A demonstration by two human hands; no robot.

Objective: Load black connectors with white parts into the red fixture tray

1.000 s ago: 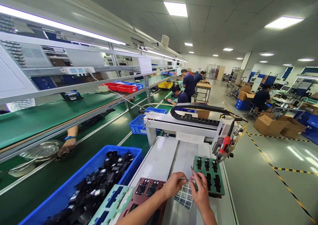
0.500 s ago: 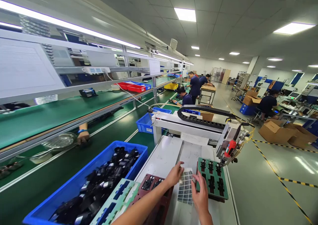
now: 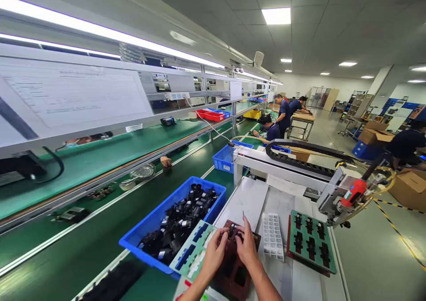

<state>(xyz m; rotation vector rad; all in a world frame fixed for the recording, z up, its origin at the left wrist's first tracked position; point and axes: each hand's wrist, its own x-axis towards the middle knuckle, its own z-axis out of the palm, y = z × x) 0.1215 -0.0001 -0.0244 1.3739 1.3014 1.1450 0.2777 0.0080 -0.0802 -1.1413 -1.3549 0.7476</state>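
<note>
Both hands [image 3: 246, 246] are held over a maroon fixture [image 3: 230, 253]; a gridded white sheet [image 3: 273, 235] is laid beside it; black parts [image 3: 186, 217] are heaped in a blue bin [image 3: 143, 254]

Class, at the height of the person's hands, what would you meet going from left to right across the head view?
Blue bin → pale green plate → left hand → right hand → white gridded sheet → darker green plate bearing black parts.

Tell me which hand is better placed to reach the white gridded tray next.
Right, most likely: the white gridded tray lies just right of the right hand. The left hand is farther off, with the right hand in between. Both are at the brown fixture.
</note>
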